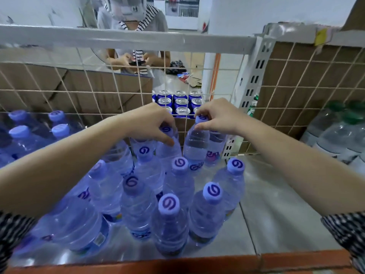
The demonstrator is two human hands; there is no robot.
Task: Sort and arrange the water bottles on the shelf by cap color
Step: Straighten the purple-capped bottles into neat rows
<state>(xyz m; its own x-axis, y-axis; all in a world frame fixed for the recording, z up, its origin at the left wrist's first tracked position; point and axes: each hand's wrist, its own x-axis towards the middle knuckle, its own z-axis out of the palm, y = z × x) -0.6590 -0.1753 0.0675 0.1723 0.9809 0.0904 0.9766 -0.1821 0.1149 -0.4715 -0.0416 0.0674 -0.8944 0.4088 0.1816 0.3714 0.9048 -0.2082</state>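
Note:
Several clear water bottles with purple caps stand in a cluster on the grey shelf [266,204]. My left hand [147,120] grips the neck of a back-row purple-cap bottle [167,147], its cap partly covered by my fingers. My right hand [219,114] pinches the cap of another back-row bottle [196,145], which stands upright against the wire grid. Nearer bottles show caps with a swirl logo, such as the front bottle [168,204]. At the right, bottles with green caps [339,125] stand in a group.
A wire mesh back panel [110,91] closes the shelf behind the bottles. A wrapped pack of purple-cap bottles [29,133] sits at the left. Blue cans [179,101] and cardboard boxes [308,80] lie behind the mesh. A person stands beyond it. An orange shelf edge [197,264] runs along the front.

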